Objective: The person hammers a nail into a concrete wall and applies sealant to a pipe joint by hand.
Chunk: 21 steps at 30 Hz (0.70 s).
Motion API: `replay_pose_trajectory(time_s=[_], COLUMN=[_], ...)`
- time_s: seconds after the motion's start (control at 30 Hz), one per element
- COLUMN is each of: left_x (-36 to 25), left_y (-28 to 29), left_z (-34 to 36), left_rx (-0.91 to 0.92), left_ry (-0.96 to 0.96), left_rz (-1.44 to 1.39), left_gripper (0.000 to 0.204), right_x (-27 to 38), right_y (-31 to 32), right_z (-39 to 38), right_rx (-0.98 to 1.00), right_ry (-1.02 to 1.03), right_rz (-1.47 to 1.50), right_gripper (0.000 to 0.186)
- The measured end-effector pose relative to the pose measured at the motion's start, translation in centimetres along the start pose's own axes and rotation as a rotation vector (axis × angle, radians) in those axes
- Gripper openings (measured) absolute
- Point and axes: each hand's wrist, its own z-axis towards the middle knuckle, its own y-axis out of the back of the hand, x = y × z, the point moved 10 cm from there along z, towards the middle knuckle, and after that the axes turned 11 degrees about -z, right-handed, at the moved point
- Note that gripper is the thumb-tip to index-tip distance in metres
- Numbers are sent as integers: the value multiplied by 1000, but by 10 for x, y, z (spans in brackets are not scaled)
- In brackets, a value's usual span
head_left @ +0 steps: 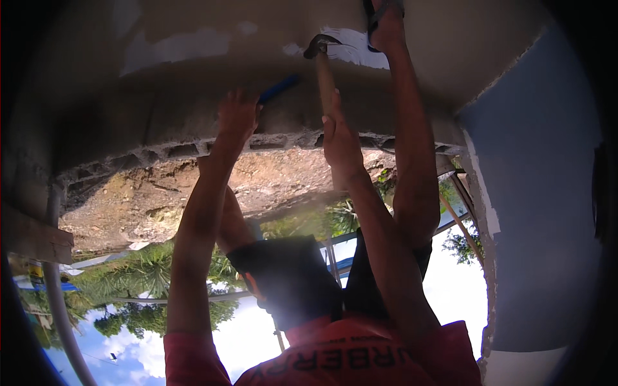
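Note:
The view looks upside down, with sky at the bottom and the grey concrete floor [187, 90] at the top. My left hand [237, 117] grips a blue-handled tool [279, 88] whose tip is hidden against the floor. My right hand [340, 138] is closed on the wooden handle of a hammer [325, 74]. The hammer's dark metal head sits by a white plaster patch [357, 50]. Both arms reach out from my red shirt [347, 357]. My leg [412, 161] runs to a sandalled foot [386, 22] beside the patch.
A row of hollow bricks [180, 151] edges the floor, with bare earth and stones [193, 190] beyond it. A blue-painted wall [541, 193] fills the right. A grey pipe [59, 302] curves down the left. Trees, poles and cloudy sky show below.

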Motion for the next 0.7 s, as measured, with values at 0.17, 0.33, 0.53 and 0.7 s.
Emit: replay_pose_trajectory(time_s=[0.17,0.33,0.53,0.7], left_x=[43,74,80,72], left_y=[41,85,85,97], left_z=[-37,-64,-74,-82], left_rx=[-67,-223,-343,-382], left_ry=[138,364,311,297], left_rz=[69,-67,-165,-219], left_gripper=[35,45,43,39], right_x=[17,42,36,24], right_y=[-13,33,4,3], right_z=[24,20,12,9], right_rx=[271,84,-150,188], right_ry=[27,-45,317,-49], right_rz=[-185,27,-244,-152], right_gripper=[57,56,56,56])
